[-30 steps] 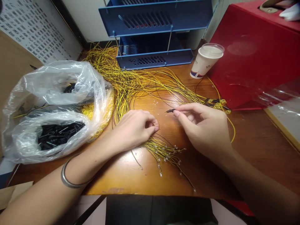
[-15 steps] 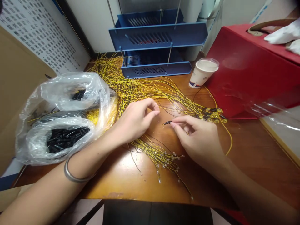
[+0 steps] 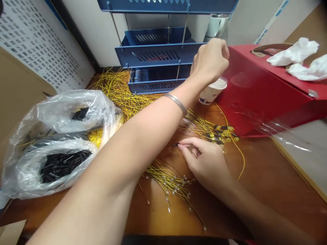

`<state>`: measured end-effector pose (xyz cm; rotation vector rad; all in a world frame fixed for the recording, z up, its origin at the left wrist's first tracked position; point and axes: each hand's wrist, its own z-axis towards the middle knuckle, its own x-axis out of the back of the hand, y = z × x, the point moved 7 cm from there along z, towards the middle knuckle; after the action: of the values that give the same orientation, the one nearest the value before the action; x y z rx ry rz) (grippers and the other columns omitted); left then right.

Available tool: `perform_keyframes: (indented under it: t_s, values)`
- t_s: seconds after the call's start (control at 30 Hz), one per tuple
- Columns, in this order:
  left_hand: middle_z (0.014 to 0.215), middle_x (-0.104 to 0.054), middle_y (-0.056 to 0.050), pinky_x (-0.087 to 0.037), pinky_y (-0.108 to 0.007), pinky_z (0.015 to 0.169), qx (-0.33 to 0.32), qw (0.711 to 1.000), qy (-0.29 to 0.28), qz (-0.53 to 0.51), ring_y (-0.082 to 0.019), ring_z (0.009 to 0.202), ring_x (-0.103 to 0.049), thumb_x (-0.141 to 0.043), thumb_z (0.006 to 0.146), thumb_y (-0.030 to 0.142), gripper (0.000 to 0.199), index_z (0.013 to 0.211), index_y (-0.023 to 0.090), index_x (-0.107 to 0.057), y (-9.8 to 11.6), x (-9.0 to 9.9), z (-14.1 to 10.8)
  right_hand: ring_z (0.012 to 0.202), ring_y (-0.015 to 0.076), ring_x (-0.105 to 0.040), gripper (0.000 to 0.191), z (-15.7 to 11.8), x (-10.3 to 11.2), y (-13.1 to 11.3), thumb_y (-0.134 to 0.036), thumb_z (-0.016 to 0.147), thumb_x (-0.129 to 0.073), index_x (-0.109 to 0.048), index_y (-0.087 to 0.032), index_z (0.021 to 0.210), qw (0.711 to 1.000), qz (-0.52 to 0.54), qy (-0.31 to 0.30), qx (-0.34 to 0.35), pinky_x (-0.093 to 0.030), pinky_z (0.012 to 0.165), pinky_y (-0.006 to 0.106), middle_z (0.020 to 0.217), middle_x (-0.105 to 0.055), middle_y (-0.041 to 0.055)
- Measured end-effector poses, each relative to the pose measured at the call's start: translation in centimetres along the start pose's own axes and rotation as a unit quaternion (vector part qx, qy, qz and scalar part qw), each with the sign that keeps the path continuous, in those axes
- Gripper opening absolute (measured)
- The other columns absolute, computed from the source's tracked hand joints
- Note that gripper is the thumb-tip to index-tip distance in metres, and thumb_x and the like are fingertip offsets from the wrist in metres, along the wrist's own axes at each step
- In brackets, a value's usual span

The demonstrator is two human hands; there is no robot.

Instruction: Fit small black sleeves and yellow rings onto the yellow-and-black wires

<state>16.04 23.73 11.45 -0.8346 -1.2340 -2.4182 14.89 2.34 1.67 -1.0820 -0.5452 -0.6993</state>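
My left hand is raised above the white paper cup, in front of the blue rack, its fingers curled; whether anything is in them is hidden. Lower down, my right hand pinches a small black piece between thumb and fingertips, with a thin wire end poking out to the left. Yellow and black wires with small clear tips lie on the table beside it. Behind my right hand is a bundle of wires ending in black and yellow round connectors.
An open plastic bag of black sleeves and yellow parts stands at left. Behind are the tiered blue rack and tangled yellow wires. A red box with white tissues stands at right on the wooden table.
My left hand has swung up and to the right from the table's middle, its fingers now curled in. My right hand still holds the black piece. The view has tilted up.
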Motion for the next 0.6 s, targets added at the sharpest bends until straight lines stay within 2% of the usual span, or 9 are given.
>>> perform_keyframes:
  t_s: [0.07, 0.13, 0.3, 0.37, 0.43, 0.47, 0.53, 0.6]
  values:
    - [0.104, -0.071, -0.004, -0.046, -0.034, 0.087, 0.038, 0.998, -0.009, 0.042, -0.017, 0.102, -0.060, -0.061, 0.081, 0.011, 0.012, 0.088, 0.019, -0.067, -0.4, -1.3, 0.4, 0.042, 0.0098, -0.046, 0.010, 0.2, 0.0, -0.1, -0.017, 0.082, -0.064, -0.073, -0.019, 0.081, 1.000, -0.005, -0.008, -0.004, -0.033, 0.046, 0.024, 0.048, -0.056, -0.0047]
    - [0.101, -0.070, -0.003, -0.042, -0.032, 0.083, 0.042, 0.997, -0.035, 0.049, -0.018, 0.106, -0.063, -0.047, 0.087, 0.013, 0.023, 0.092, 0.010, -0.069, -0.7, -2.7, 0.2, 0.041, 0.0102, -0.046, 0.012, 0.3, 0.1, -0.2, -0.015, 0.082, -0.062, -0.074, -0.019, 0.082, 1.000, -0.005, -0.017, -0.009, -0.033, 0.045, 0.024, 0.048, -0.055, -0.0046]
    - [0.106, -0.071, -0.014, -0.047, -0.038, 0.080, 0.012, 0.995, -0.039, 0.090, -0.027, 0.102, -0.067, -0.061, 0.080, 0.004, 0.020, 0.096, 0.010, -0.071, -1.7, -4.2, -0.7, 0.043, 0.0107, -0.047, 0.015, 0.4, 0.3, -0.1, -0.015, 0.082, -0.061, -0.075, -0.019, 0.083, 1.000, -0.002, -0.020, -0.014, -0.034, 0.046, 0.024, 0.050, -0.057, -0.0037]
    - [0.108, -0.070, -0.014, -0.048, -0.039, 0.082, 0.012, 0.993, -0.037, 0.112, -0.028, 0.103, -0.066, -0.062, 0.082, 0.005, 0.018, 0.097, 0.010, -0.071, -2.1, -4.4, -0.7, 0.041, 0.0105, -0.045, 0.013, 0.4, 0.3, 0.0, -0.015, 0.081, -0.062, -0.074, -0.019, 0.083, 1.000, -0.002, -0.014, -0.015, -0.034, 0.046, 0.024, 0.049, -0.056, -0.0043]
    - [0.105, -0.070, -0.011, -0.046, -0.037, 0.082, 0.020, 0.991, -0.039, 0.124, -0.026, 0.104, -0.066, -0.063, 0.087, 0.018, 0.016, 0.096, 0.009, -0.072, -2.1, -4.2, -0.7, 0.041, 0.0102, -0.044, 0.012, 0.4, 0.4, 0.3, -0.016, 0.082, -0.062, -0.074, -0.018, 0.082, 1.000, 0.002, -0.007, -0.017, -0.033, 0.046, 0.025, 0.048, -0.055, -0.0045]
    - [0.104, -0.070, -0.009, -0.046, -0.035, 0.081, 0.017, 0.991, -0.037, 0.126, -0.025, 0.104, -0.066, -0.061, 0.089, 0.029, 0.024, 0.096, 0.010, -0.072, -1.8, -3.9, -0.7, 0.041, 0.0102, -0.044, 0.012, 0.4, 0.4, 0.4, -0.016, 0.082, -0.062, -0.074, -0.018, 0.082, 1.000, 0.006, -0.004, -0.020, -0.034, 0.046, 0.025, 0.048, -0.055, -0.0043]
    - [0.104, -0.070, -0.004, -0.044, -0.029, 0.082, -0.018, 0.992, -0.015, 0.123, -0.018, 0.104, -0.065, -0.045, 0.093, 0.046, 0.045, 0.097, 0.011, -0.073, -0.6, -2.6, -1.2, 0.042, 0.0099, -0.044, 0.010, 0.5, 0.5, 0.8, -0.017, 0.082, -0.063, -0.074, -0.017, 0.082, 0.999, 0.018, 0.007, -0.028, -0.035, 0.047, 0.025, 0.050, -0.058, -0.0037]
    - [0.111, -0.070, -0.003, -0.043, -0.025, 0.082, -0.068, 0.990, 0.033, 0.119, -0.014, 0.102, -0.062, -0.040, 0.095, 0.044, 0.045, 0.100, 0.014, -0.072, 0.7, -0.5, -2.6, 0.043, 0.0095, -0.045, 0.009, 0.6, 0.8, 1.1, -0.018, 0.082, -0.064, -0.073, -0.017, 0.082, 0.999, 0.027, 0.021, -0.038, -0.036, 0.048, 0.025, 0.054, -0.062, -0.0027]
